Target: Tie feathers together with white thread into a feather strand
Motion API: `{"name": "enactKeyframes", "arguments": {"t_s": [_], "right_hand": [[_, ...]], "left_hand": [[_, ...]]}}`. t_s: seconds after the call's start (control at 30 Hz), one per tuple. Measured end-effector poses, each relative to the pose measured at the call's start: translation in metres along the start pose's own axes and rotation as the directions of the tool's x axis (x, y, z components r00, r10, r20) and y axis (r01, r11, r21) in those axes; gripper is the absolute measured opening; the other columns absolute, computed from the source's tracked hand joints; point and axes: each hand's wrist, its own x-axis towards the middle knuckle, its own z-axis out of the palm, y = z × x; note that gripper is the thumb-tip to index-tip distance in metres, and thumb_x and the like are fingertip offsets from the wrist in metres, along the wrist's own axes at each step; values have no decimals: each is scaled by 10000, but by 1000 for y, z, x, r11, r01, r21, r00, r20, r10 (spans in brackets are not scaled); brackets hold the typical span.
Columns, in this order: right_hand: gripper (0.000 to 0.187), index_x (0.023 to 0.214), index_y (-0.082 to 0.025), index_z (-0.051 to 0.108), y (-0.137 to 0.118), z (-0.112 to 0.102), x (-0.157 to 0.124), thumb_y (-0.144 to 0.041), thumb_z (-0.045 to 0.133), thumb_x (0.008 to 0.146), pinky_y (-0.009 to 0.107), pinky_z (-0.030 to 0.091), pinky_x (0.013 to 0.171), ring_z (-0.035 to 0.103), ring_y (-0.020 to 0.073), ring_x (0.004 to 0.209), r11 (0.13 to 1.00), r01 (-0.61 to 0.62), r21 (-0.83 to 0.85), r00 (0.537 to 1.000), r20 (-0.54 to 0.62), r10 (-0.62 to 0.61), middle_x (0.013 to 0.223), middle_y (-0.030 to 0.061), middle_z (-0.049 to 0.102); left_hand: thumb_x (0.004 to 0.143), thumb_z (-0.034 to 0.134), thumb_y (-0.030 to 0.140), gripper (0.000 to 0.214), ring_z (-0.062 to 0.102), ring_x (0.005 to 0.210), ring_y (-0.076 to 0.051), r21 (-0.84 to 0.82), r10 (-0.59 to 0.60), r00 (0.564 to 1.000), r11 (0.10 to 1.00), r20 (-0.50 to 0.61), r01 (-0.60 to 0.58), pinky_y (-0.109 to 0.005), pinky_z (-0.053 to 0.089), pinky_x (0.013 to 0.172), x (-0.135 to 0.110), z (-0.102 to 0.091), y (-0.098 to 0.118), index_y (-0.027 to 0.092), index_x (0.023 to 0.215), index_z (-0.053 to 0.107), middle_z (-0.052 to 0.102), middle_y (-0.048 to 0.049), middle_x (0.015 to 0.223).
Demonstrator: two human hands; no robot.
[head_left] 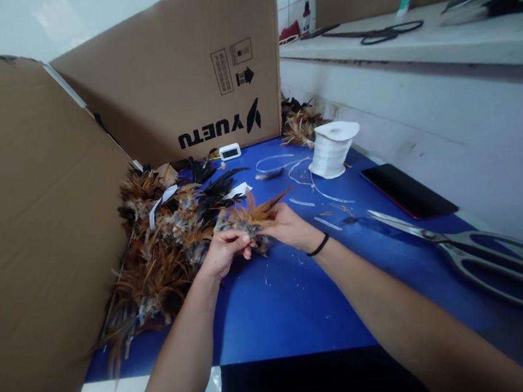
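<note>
Between my hands, above the blue table (291,316), is a bunch of feathers (251,212) with orange-brown tips and grey fluffy bases. My left hand (229,248) pinches the fluffy base with thumb and fingers. On the other side, my right hand (287,225) has its fingers closed round the right part of the bunch; some of its fingertips are hidden behind the feathers. A big pile of brown feathers (158,274) lies just left of my left hand, with black feathers (217,194) at its back edge.
Right of my hands lie large scissors (460,244) and a phone (409,190). A white ribbon spool (333,149) stands behind, near cut ribbon pieces (301,202) and a small white digital counter (230,152). Cardboard boxes (162,76) wall off the back and left. A shelf (436,40) runs along the right.
</note>
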Motion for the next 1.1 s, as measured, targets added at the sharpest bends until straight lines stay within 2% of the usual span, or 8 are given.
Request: {"name": "enactKeyframes", "arguments": {"t_s": [0.17,0.33,0.5,0.63,0.73,0.83,0.93,1.1], "right_hand": [[191,756,-138,626,10,-4,5,-252,713,630,282,479,628,593,133,630,998,64,-15,995,-72,-65,698,14,653],[121,756,-138,627,18,-8,9,-194,655,652,267,451,585,542,109,571,989,20,-148,983,-176,-46,669,4,625],[75,739,-142,644,23,-6,8,-170,621,673,276,465,660,570,124,645,957,31,-289,996,-75,-55,713,17,639],[67,740,-151,638,26,-5,7,-143,587,697,253,453,639,560,115,633,913,84,-398,996,10,-87,695,6,630],[85,755,-152,646,26,-9,7,-134,578,708,248,452,638,572,118,636,879,81,-470,996,3,-89,703,9,646],[107,771,-162,661,22,-18,6,-127,580,709,248,443,645,583,125,652,815,47,-577,990,-82,-115,714,13,667],[128,779,-176,670,18,-24,4,-125,573,714,246,419,625,572,128,643,732,-14,-681,983,-142,-113,704,12,665],[126,763,-190,663,16,-25,2,-126,561,727,236,368,595,534,119,629,591,-23,-806,992,-94,-89,688,4,629]], "left_hand": [[706,711,300,178,525,469,-94,68,158,985,986,-73,-153,-251,452,561,2,-4,-5,123,693,705,614,-24,542],[736,681,280,185,566,569,-128,254,422,882,894,-208,-368,-276,470,654,5,-9,-6,154,601,673,586,-13,529],[761,648,296,247,558,588,-129,491,586,792,747,-169,-448,-273,462,629,8,-19,-4,163,552,648,591,-24,587],[763,645,287,218,551,588,-130,568,664,729,669,-166,-480,-262,453,590,8,-23,-3,168,581,659,590,-27,589],[759,648,298,219,533,554,-120,577,670,716,670,-198,-467,-250,441,543,7,-22,-2,160,589,657,587,-27,598],[753,652,309,245,552,592,-126,539,639,717,722,-280,-433,-257,461,609,7,-19,-3,157,562,634,567,-16,575],[742,662,302,224,570,632,-130,401,558,721,821,-411,-407,-260,462,674,8,-16,-4,162,572,623,539,6,529],[677,717,328,198,480,489,-65,92,342,773,933,-534,-349,-202,412,512,11,-14,-2,139,684,659,617,-10,630]]}}
